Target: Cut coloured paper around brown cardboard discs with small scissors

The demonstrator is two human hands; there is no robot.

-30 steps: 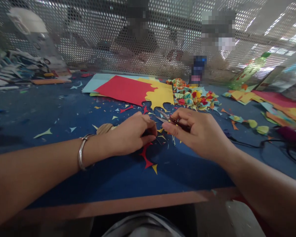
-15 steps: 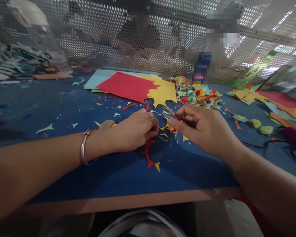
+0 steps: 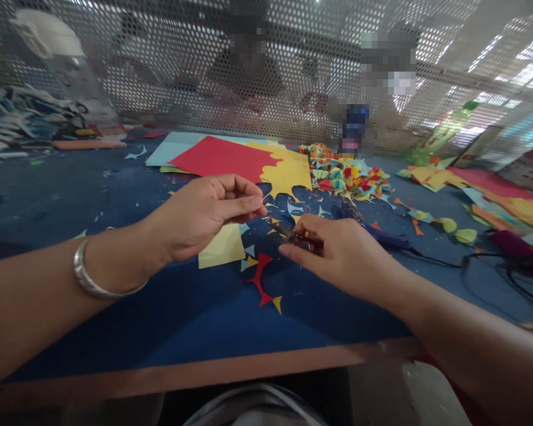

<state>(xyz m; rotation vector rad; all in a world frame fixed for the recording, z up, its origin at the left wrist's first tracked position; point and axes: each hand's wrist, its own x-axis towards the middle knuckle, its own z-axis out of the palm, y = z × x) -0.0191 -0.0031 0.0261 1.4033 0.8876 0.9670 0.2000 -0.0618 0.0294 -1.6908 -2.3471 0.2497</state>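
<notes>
Dark-handled metal scissors (image 3: 306,239) are gripped in the right hand (image 3: 344,251) over the blue desk (image 3: 160,331); whether anything is pinched by the left hand (image 3: 199,210), above straight-edged pale-yellow paper (image 3: 222,249), cannot be told.

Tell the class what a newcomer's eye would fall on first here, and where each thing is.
Probably the red sheet, lying towards the back with a yellow sheet at its right edge. Next, the heap of multicoloured paper pieces just right of the yellow sheet. In front, the right grip holds dark-handled scissors, with paper scraps on the blue tabletop.
</notes>
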